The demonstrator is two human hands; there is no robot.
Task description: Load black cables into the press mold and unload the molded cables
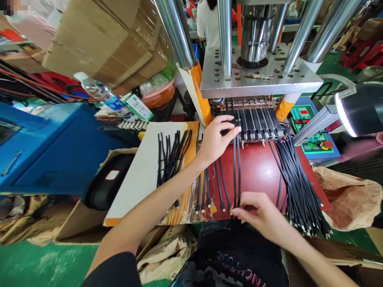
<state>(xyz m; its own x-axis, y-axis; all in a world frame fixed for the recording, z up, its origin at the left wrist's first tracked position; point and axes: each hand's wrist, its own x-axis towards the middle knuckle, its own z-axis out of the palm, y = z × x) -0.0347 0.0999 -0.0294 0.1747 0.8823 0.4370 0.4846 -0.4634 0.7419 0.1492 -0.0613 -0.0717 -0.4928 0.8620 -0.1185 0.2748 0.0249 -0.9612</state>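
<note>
Two flat black cables (236,171) run side by side from the slotted metal fixture (260,123) down toward the table's front edge. My left hand (217,137) pinches their upper part at the left end of the fixture, thumb and forefinger closed on them. Lower down, my right hand (254,209) closes its fingers on the same cables close to the front edge. What lies inside its fingertips is partly hidden. Left of these cables, several loose cables (221,187) lie with their metal plugs toward me.
A thick pile of black cables (299,183) hangs over the right side of the red table. More cables (170,159) lie on a white board at left. Above the fixture is a steel press plate (260,89). A control panel (314,131) and lamp (359,109) stand at right.
</note>
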